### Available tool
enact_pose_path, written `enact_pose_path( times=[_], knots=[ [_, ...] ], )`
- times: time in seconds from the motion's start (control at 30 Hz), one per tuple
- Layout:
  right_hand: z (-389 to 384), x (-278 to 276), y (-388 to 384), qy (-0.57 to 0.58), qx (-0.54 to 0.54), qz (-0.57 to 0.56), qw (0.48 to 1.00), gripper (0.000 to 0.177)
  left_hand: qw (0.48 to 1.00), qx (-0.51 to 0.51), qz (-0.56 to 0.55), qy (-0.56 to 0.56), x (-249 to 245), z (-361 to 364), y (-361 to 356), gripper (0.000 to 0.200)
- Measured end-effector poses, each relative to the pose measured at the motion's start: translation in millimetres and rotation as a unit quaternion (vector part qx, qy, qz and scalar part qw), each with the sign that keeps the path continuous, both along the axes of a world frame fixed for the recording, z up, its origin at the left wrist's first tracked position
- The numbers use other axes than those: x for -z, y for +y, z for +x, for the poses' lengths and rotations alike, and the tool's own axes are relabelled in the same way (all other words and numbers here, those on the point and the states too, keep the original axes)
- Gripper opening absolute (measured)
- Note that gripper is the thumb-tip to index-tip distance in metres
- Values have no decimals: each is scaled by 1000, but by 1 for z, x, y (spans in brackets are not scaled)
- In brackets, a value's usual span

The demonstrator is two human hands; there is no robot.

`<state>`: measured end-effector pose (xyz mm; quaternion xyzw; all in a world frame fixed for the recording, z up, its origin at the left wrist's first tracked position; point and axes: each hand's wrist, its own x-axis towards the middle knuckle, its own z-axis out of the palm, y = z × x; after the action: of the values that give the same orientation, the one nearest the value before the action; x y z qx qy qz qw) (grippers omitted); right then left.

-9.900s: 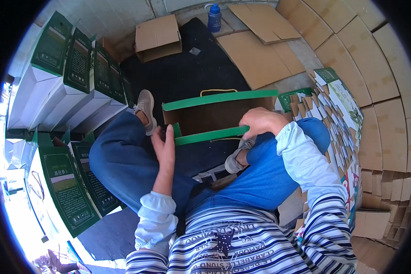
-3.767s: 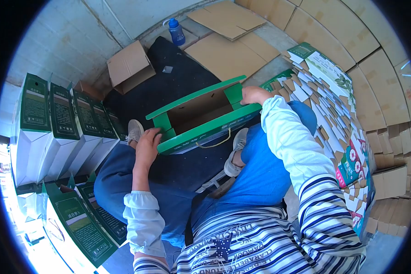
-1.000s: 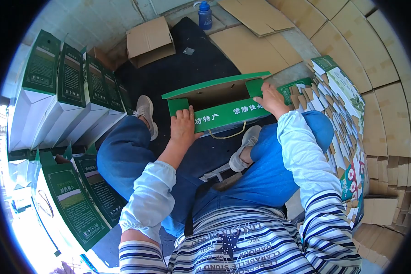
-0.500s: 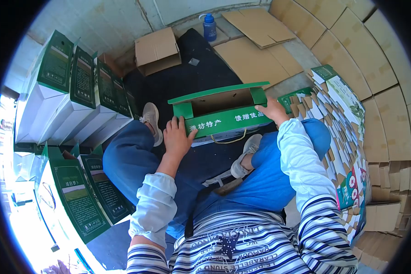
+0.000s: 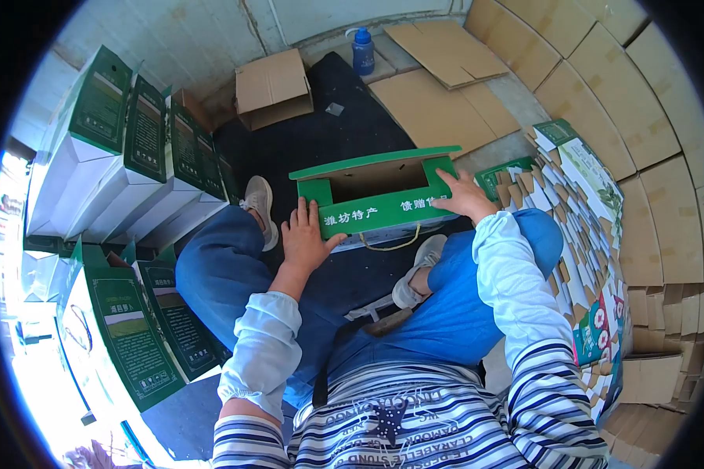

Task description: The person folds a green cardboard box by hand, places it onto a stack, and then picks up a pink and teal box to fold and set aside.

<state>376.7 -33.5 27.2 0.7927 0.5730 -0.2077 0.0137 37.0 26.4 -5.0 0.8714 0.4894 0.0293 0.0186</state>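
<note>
Between my feet stands a green and white carton [image 5: 383,213] with white Chinese lettering across its front. Its top flap [image 5: 375,162] is raised along the far side, so the dark inside shows. A cord handle [image 5: 391,245] hangs from the near face. My left hand [image 5: 305,242] rests against the carton's left front corner, fingers stretched upward and thumb apart along the lower edge. At the right end, my right hand [image 5: 469,199] lies with spread fingers on the front panel and corner, covering part of the lettering. Neither hand's fingers are wrapped round the carton.
Green and white cartons [image 5: 145,133] stand in rows at my left. Folded carton pieces [image 5: 551,203] are piled at my right, before a wall of brown boxes [image 5: 626,86]. Flattened cardboard [image 5: 446,102], a small brown box [image 5: 272,86] and a blue bottle [image 5: 363,53] lie ahead.
My right hand has shifted on the carton's right end, its fingers now spread over the front panel and corner. My left hand stays at the left corner. The carton has barely moved.
</note>
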Motion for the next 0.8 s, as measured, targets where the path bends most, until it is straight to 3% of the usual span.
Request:
enact_pose_path(
  times=[0.1,0.17,0.2,0.27,0.47,0.63,0.73,0.8],
  knots=[
    [5,-3,-5,53,-13,-36,998,107,994,-85,-38,-57,-2,1,-12,98],
    [7,2,-8,63,-32,-42,997,114,969,-111,-162,-149,4,-2,-12,102],
    [11,10,-8,75,-38,-32,996,115,948,-122,-218,-196,7,-3,-8,104],
    [20,26,-7,97,-55,-9,994,118,948,-89,-224,-207,13,-6,1,107],
    [21,7,-8,99,-67,107,987,99,945,-84,-201,-242,-13,-5,17,101],
    [22,-73,-11,113,-78,293,946,86,953,-6,30,-303,-109,0,29,94],
    [21,-132,-17,132,-78,387,909,86,936,39,199,-287,-212,0,21,95],
    [8,-177,-20,250,-81,426,866,85,909,76,310,-268,-285,-7,7,94]
  ],
)
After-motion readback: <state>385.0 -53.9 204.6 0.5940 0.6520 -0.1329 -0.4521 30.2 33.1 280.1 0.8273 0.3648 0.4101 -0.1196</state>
